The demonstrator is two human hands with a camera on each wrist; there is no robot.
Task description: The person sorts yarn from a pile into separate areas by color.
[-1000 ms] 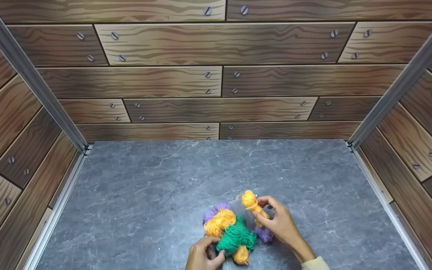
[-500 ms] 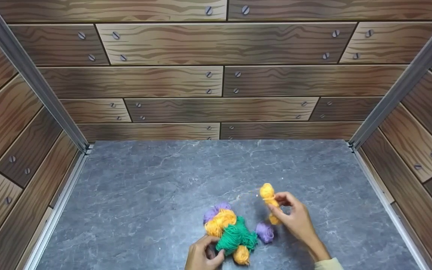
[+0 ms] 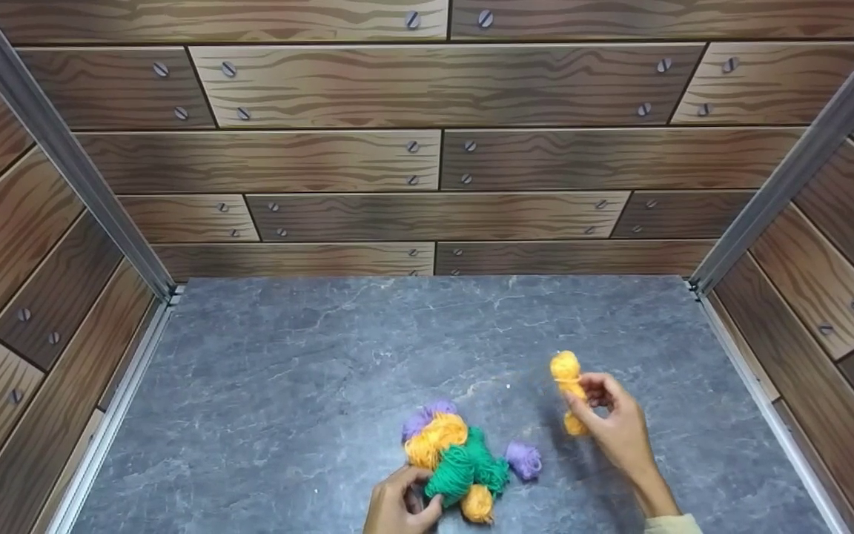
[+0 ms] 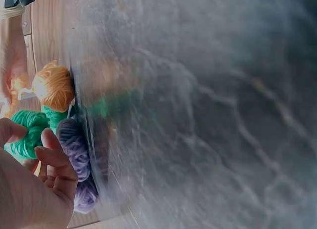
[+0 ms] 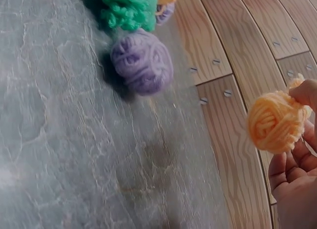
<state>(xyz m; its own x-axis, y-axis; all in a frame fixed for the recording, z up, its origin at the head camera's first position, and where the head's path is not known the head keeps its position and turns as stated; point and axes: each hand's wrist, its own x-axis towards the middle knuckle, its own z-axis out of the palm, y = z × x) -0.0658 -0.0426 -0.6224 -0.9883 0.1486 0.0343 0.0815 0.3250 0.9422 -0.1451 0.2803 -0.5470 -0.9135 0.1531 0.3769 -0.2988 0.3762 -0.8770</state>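
Note:
My right hand [image 3: 621,429] pinches a narrow yellow-orange yarn skein [image 3: 566,368] by its tied middle, off to the right of the yarn pile; its rounded end shows large in the right wrist view. With thumb and fingers, my left hand [image 3: 400,504] grips a green yarn skein [image 3: 451,473] at the near side of the pile. More green yarn [image 3: 492,469] lies against its right side. Behind it are an orange skein [image 3: 438,437] and a purple one [image 3: 418,423]. A small orange yarn ball [image 3: 477,504] sits in front.
A purple yarn ball [image 3: 523,461] lies just right of the pile, between my hands. The grey marbled tabletop [image 3: 308,356] is enclosed by wood-patterned walls [image 3: 338,215] with metal posts [image 3: 790,159] at the back corners.
My right hand has carried the yellow-orange skein rightward and farther from me, away from the pile, uncovering the purple ball. The left hand stays almost still on the green skein.

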